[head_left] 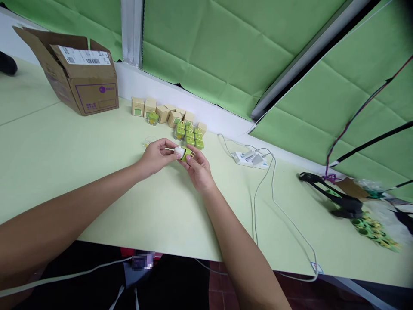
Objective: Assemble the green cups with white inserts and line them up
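Above the table, my left hand (157,157) pinches a small white rounded piece (179,151) between thumb and fingers. My right hand (199,168) grips a green cap with a loop (187,154), its thumb pressed on the near side. The white piece and the green cap meet end to end; whether one sits inside the other I cannot tell. Just beyond my hands stands a cluster of small clear jars with green looped lids (190,134). One more green-lidded jar (153,118) is set apart to the left. A small clear item (148,141) lies behind my left hand, partly hidden.
Several small cardboard boxes (137,106) line the wall behind the jars. A large open carton (93,86) is at the back left. To the right lie a power strip (250,159) with white cables, a black stand (346,204) and a pile of green-yellow parts (376,232).
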`<state>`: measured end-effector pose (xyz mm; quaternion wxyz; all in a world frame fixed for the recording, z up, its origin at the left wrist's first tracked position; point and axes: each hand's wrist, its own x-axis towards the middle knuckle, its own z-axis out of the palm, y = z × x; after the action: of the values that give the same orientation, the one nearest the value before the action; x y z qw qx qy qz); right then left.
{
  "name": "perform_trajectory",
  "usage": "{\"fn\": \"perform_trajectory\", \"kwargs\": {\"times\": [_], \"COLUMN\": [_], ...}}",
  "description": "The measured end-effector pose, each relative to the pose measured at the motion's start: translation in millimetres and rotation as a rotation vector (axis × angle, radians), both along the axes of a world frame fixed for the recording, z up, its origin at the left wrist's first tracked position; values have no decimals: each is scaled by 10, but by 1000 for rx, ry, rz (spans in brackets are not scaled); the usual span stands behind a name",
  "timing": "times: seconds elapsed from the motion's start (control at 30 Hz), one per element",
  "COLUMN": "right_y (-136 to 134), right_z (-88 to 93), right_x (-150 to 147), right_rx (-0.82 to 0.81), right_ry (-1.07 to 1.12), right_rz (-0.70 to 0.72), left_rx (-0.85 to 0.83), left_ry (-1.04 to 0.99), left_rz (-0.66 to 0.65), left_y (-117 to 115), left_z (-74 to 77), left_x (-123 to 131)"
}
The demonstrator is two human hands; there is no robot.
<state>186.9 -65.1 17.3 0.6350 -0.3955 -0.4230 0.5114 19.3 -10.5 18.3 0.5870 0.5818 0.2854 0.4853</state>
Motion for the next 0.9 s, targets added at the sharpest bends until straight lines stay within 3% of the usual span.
{"fn": "perform_trajectory", "kwargs": {"times": [0.63,0.9], "right_y": [27,21], "right_z": [-72,-88], "right_x": [3,-4], "right_rx": [10,2], "right_ry": [-35,17], "right_rz": [5,22], "left_rx": [233,242], "left_ry": [164,210], "left_rz": [50,61], "left_y": [-14,-36], "left_z": [15,71], "left_x": [6,-4]}}
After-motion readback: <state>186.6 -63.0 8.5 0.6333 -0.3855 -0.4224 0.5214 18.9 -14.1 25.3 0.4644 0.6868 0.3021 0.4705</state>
